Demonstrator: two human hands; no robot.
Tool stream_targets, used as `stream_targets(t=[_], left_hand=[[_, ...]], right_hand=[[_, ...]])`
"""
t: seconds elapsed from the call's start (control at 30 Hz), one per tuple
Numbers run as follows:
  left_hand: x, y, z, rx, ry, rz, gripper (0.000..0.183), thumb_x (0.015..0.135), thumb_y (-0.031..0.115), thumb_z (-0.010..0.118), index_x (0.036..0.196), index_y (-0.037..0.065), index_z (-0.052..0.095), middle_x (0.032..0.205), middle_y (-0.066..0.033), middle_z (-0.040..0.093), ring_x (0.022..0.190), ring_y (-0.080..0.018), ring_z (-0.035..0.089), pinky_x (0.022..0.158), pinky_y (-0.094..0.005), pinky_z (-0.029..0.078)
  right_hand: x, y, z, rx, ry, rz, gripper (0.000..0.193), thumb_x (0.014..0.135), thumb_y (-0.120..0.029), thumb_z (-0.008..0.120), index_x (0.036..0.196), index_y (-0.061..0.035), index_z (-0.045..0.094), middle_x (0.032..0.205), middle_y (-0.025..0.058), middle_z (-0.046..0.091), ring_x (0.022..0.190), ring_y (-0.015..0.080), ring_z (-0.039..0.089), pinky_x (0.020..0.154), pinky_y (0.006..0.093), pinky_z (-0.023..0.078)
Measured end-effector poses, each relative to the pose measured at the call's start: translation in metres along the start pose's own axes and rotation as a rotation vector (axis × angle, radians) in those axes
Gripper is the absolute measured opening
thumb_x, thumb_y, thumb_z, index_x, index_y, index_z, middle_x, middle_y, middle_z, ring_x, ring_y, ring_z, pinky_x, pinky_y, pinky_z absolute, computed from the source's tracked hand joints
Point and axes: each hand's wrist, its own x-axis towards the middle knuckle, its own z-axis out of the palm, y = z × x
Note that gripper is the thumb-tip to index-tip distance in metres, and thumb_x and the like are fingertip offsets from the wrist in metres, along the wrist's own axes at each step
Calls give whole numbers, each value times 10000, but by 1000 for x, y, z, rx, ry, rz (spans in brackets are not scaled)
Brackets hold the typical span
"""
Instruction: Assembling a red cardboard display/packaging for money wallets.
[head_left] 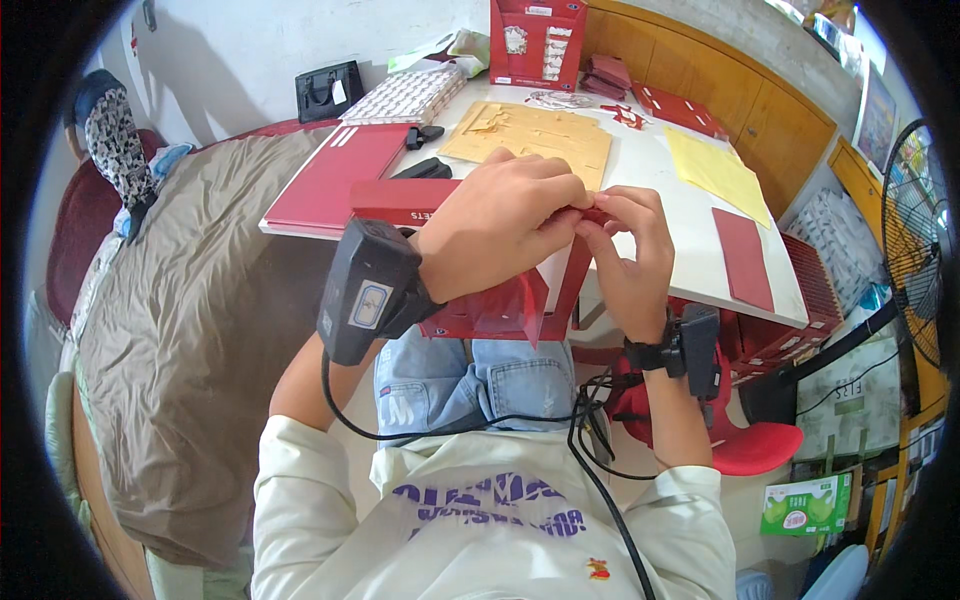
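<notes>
A red cardboard display box, partly folded, is held upright over my lap at the table's near edge. Its printed panel sticks out to the left behind my left wrist. My left hand reaches across the box with its fingers bent, pinching the upper right edge. From the right, my right hand pinches the same edge with thumb and fingers, and the fingertips of both hands nearly meet. The exact fold between them is mostly hidden. A loose red flap hangs below my left hand.
Flat red card sheets lie at the table's left, tan cardboard in the middle, yellow paper and a red strip at right. An assembled red box stands behind. A black cable crosses my lap; a fan stands right.
</notes>
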Motion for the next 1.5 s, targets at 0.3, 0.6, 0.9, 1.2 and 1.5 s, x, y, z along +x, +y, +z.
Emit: stream_targets(t=[0.3,0.6,0.9,1.2,1.5], left_hand=[[-14,7,1,176,192,-7,299,775,33,649,1073,59,633,926,-89,531,846,-253,539,751,-330,457],[-20,1,0,146,233,1,245,742,8,669,982,60,666,863,-62,535,818,-237,536,715,-327,450],[-21,-3,-3,220,236,40,176,736,95,700,909,89,672,829,-39,555,805,-213,540,730,-331,410],[-28,-4,-15,342,204,117,203,706,162,721,884,84,663,763,-22,499,738,-219,508,700,-336,387],[-38,-4,-18,353,244,39,183,698,150,713,863,87,666,757,-21,511,743,-202,531,706,-333,387]], right_hand=[[4,2,-8,39,-29,34,222,786,-46,697,972,-45,575,911,105,601,783,213,607,606,283,501],[12,-6,-3,-64,-50,4,207,760,-26,694,924,-34,567,900,105,584,798,253,569,667,318,473],[19,-12,2,-205,-110,-102,146,723,-20,678,836,-33,587,915,76,568,836,283,550,712,367,440],[30,-32,5,-345,-215,-173,131,732,-75,675,824,-49,587,952,49,558,958,254,538,842,400,385],[29,-31,0,-433,-283,-214,176,708,-108,689,837,-72,575,923,23,532,1000,205,530,987,445,292]])
